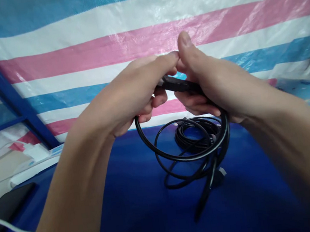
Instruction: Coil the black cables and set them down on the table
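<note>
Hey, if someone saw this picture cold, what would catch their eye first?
Probably the left hand and right hand, close together mid-picture, holding a black cable with a loop hanging below. Behind them, a shiny sheet striped blue, white and pink spans the upper part. Beneath, a dark cable coil sits on the deep blue surface.

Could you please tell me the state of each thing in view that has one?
Left hand: closed on the looped black cable.
Right hand: closed on it too, thumb raised.
Looped black cable: held up, its loop hanging below the hands.
Coiled black cable: wound in a ring, lying on the blue table.
Black phone-like device: lying flat; on or off unclear.
Striped sheet: spread upright, slightly creased.
</note>
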### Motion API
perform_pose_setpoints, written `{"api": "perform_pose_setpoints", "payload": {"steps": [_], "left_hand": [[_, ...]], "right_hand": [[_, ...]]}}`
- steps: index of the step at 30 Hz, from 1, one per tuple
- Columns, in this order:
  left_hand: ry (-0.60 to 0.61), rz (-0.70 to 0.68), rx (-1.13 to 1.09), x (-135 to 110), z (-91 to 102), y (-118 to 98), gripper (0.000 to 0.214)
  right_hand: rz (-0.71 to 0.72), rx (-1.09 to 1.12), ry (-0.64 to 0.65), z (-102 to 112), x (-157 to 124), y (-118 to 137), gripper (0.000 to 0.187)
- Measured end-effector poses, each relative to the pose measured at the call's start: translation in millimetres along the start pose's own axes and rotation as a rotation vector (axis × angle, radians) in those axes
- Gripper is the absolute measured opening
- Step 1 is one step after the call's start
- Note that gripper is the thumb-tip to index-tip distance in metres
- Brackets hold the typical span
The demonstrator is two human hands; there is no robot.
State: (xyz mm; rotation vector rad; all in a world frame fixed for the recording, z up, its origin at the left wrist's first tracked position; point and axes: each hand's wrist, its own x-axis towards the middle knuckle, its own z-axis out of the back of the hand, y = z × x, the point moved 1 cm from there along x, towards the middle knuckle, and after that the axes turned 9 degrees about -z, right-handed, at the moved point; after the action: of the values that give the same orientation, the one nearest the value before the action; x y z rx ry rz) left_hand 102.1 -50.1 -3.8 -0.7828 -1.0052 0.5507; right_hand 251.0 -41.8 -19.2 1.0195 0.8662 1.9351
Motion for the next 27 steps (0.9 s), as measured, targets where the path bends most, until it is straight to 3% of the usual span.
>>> {"api": "perform_pose_setpoints", "payload": {"steps": [5, 7, 9, 13, 15, 17, 21, 22, 24, 27], "left_hand": [[0.065, -0.042, -0.025, -1.1, -5.8, -2.9, 0.015], [0.019, -0.119, 0.003, -1.0, -5.1, -4.6, 0.019], [-0.122, -0.224, 0.010, -0.5, -3.1, -5.9, 0.022], [-0.611, -0.419, -0.053, -0.4, 0.4, -6.9, 0.020], [-0.714, -0.486, -0.058, -0.8, 1.4, -7.0, 0.015], [-0.583, -0.479, -0.044, -1.0, 3.4, -7.3, 0.011], [-0.084, -0.243, -0.001, -3.7, 8.5, -7.0, 0.006], [-0.016, -0.176, -0.002, -4.9, 8.4, -7.1, 0.008], [0.097, -0.032, 0.015, -7.4, 4.3, -7.6, 0.038], [0.118, 0.066, 0.066, -9.8, -6.5, -10.0, 0.055]], "right_hand": [[0.087, 0.083, -0.047, -4.0, 6.6, -2.2, 0.065], [0.122, 0.080, -0.102, -4.8, 6.7, -1.4, 0.062], [0.167, 0.121, -0.143, -6.2, 5.6, 0.9, 0.049], [0.247, 0.340, -0.122, -9.3, 1.0, 10.1, 0.013], [0.257, 0.406, -0.129, -7.2, -2.5, 14.6, 0.007], [0.258, 0.368, -0.153, -0.9, -6.0, 16.6, 0.011], [0.217, 0.035, -0.127, 15.2, -8.4, 11.2, 0.012], [0.218, -0.036, -0.092, 17.3, -8.0, 9.3, 0.014], [0.201, -0.122, 0.003, 17.6, -6.8, 6.4, 0.016], [0.167, -0.149, 0.021, 13.0, -5.6, 5.8, 0.015]]}}
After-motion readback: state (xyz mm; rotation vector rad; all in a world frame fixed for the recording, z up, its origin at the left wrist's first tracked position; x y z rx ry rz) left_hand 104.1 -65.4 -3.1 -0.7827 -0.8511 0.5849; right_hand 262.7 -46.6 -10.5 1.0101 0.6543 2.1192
